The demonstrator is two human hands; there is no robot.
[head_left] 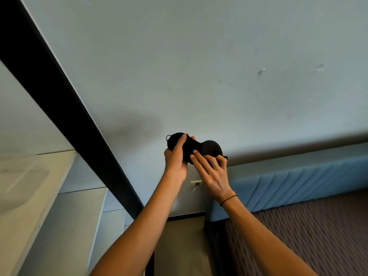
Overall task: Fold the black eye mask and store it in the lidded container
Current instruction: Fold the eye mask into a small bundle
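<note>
Two bare forearms rise from six o'clock toward frame centre. The right hand, a black band on its wrist, curls its fingertips onto the lower edge of the black eye mask, held in mid-air; the left hand, at nine o'clock of it, wraps one padded lobe. The mask looks light, soft and pliable, best pinched at each lobe to fold across its narrow bridge. Beyond, a pale wall; no lidded container shows.

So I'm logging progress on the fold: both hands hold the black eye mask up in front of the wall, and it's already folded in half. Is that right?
Not quite. The head view shows the black eye mask still spread out, both rounded eye cups side by side, not folded in half. The rest stands: the left hand and the right hand hold it up in front of the wall.
</note>
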